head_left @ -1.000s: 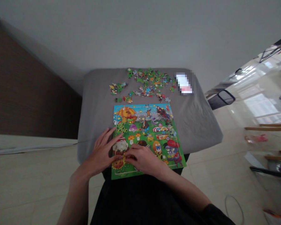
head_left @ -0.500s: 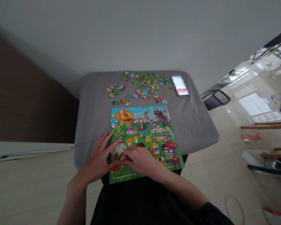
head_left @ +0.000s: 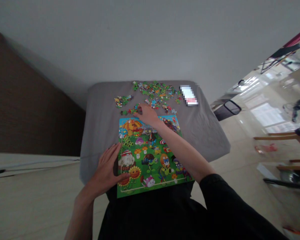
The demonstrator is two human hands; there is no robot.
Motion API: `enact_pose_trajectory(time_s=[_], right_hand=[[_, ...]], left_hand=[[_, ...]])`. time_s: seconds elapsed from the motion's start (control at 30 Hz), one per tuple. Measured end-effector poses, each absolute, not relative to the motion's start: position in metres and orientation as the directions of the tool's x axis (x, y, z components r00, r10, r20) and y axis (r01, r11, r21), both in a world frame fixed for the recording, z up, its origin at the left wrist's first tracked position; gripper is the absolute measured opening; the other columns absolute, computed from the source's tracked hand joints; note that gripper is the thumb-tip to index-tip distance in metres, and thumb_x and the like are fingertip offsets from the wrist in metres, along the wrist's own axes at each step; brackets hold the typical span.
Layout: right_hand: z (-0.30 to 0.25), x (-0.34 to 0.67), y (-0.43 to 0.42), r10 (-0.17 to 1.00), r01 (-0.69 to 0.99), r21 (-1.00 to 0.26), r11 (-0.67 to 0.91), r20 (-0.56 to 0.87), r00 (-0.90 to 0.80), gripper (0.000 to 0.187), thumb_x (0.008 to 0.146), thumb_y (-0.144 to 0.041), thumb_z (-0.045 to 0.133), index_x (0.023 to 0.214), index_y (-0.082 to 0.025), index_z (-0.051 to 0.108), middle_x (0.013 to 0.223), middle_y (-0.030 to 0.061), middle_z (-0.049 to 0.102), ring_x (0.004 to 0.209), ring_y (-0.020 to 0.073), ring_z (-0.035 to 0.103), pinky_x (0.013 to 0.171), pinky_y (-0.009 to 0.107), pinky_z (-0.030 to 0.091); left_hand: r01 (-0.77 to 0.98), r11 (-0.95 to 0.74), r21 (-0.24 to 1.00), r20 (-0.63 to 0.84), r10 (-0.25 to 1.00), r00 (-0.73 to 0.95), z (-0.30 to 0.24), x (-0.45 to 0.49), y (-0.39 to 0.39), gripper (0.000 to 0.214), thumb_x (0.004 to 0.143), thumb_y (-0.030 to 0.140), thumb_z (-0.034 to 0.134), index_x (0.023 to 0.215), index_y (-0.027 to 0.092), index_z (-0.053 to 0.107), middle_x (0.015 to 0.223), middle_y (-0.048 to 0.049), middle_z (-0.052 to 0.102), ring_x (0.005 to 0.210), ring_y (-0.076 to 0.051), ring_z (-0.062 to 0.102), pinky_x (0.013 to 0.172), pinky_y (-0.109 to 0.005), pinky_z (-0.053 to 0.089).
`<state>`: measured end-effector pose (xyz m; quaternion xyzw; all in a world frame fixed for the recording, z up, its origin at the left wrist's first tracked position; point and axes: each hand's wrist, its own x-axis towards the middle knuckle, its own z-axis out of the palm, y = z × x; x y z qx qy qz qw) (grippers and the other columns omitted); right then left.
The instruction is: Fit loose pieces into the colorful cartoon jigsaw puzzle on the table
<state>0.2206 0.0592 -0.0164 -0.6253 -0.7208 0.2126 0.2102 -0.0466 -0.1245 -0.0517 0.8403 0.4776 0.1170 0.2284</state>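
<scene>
right hand [head_left: 145, 115] has left puzzle [head_left: 150, 160] for loose pieces [head_left: 155, 95] at 12 o'clock, fingers narrow at pile edge, cannot tell if holding piece; left hand [head_left: 105, 166] spread wide, flat on puzzle's 7 o'clock edge.

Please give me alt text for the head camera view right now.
A person's right hand reaches past the top edge of a colourful cartoon jigsaw puzzle to a small cluster of loose multicoloured puzzle pieces, while the left hand lies spread on the puzzle's lower-left part. More loose pieces lie scattered beyond on a grey fabric-covered surface.
</scene>
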Motion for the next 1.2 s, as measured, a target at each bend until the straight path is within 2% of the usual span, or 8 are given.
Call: enact_pose_trajectory(time_s=[0.23,0.5,0.63,0.77,0.83,0.97,1.1,1.2], right_hand=[[-0.031,0.219,0.076,0.984,0.765,-0.632,0.125,-0.02,-0.177,0.042,0.088,-0.016,0.075,0.129,-0.013,0.063,0.102,0.0095,0.075,0.096,0.0239,0.069,0.087,0.035,0.052],[-0.033,0.241,0.075,0.96,0.631,-0.745,0.217,0.045,-0.277,0.014,0.089,-0.011,0.065,0.101,-0.013,0.072,0.09,0.0043,0.074,0.08,0.0144,0.065,0.079,0.027,0.051],[-0.029,0.259,0.067,0.96,0.604,-0.762,0.233,0.079,-0.27,0.016,0.096,-0.017,0.057,0.096,-0.013,0.072,0.09,0.0051,0.074,0.081,0.0143,0.066,0.077,0.025,0.049],[-0.027,0.273,0.064,0.965,0.624,-0.749,0.224,0.079,-0.251,0.016,0.096,-0.017,0.058,0.094,-0.013,0.073,0.09,0.0059,0.075,0.083,0.0153,0.068,0.077,0.025,0.049],[-0.028,0.273,0.066,0.966,0.639,-0.736,0.223,0.081,-0.245,0.016,0.094,-0.014,0.06,0.103,-0.012,0.073,0.094,0.0064,0.076,0.085,0.0153,0.069,0.079,0.025,0.05],[-0.029,0.267,0.074,0.97,0.687,-0.688,0.232,0.112,-0.215,0.031,0.097,-0.009,0.056,0.125,-0.012,0.069,0.109,0.0096,0.076,0.096,0.0166,0.07,0.09,0.028,0.05],[-0.027,0.265,0.089,0.97,0.749,-0.616,0.244,0.157,-0.187,0.027,0.098,-0.014,0.06,0.122,-0.011,0.071,0.127,0.0171,0.069,0.122,0.0253,0.059,0.11,0.04,0.041],[-0.025,0.266,0.099,0.967,0.811,-0.528,0.252,0.162,-0.195,0.02,0.094,-0.019,0.069,0.113,-0.013,0.076,0.132,0.0178,0.064,0.131,0.0316,0.049,0.115,0.049,0.034]], left_hand=[[0.74,-0.427,0.519,-0.02,0.86,0.509,-0.048,-0.046,-0.124,0.108,0.088,0.077,0.062,0.168,0.028,0.008,0.168,-0.0175,0.035,0.153,-0.041,0.034,0.123,-0.062,0.031],[0.755,-0.417,0.505,0.054,0.889,0.455,-0.051,-0.042,-0.121,0.058,0.104,0.063,0.041,0.152,0.032,0.053,0.16,-0.0094,0.049,0.146,-0.033,0.047,0.119,-0.057,0.039],[0.767,-0.438,0.469,0.096,0.888,0.449,-0.054,-0.04,-0.12,0.054,0.106,0.06,0.037,0.143,0.031,0.064,0.157,-0.0095,0.054,0.144,-0.033,0.05,0.118,-0.057,0.041],[0.762,-0.476,0.439,0.139,0.874,0.466,-0.055,-0.041,-0.12,0.057,0.105,0.062,0.038,0.142,0.028,0.065,0.157,-0.0102,0.054,0.143,-0.034,0.052,0.118,-0.058,0.043],[0.763,-0.481,0.432,0.151,0.872,0.465,-0.056,-0.042,-0.121,0.058,0.104,0.064,0.039,0.142,0.029,0.065,0.158,-0.0096,0.054,0.143,-0.035,0.052,0.119,-0.058,0.042],[0.76,-0.481,0.437,0.145,0.872,0.468,-0.058,-0.047,-0.122,0.06,0.103,0.066,0.04,0.143,0.029,0.064,0.157,-0.0096,0.054,0.143,-0.035,0.052,0.118,-0.058,0.044],[0.767,-0.468,0.44,0.116,0.876,0.468,-0.058,-0.05,-0.124,0.063,0.101,0.07,0.041,0.143,0.03,0.064,0.157,-0.0101,0.054,0.143,-0.036,0.052,0.119,-0.06,0.043],[0.761,-0.472,0.444,0.107,0.872,0.478,-0.057,-0.052,-0.127,0.065,0.098,0.073,0.046,0.144,0.031,0.064,0.158,-0.0097,0.053,0.144,-0.037,0.05,0.12,-0.06,0.042]])
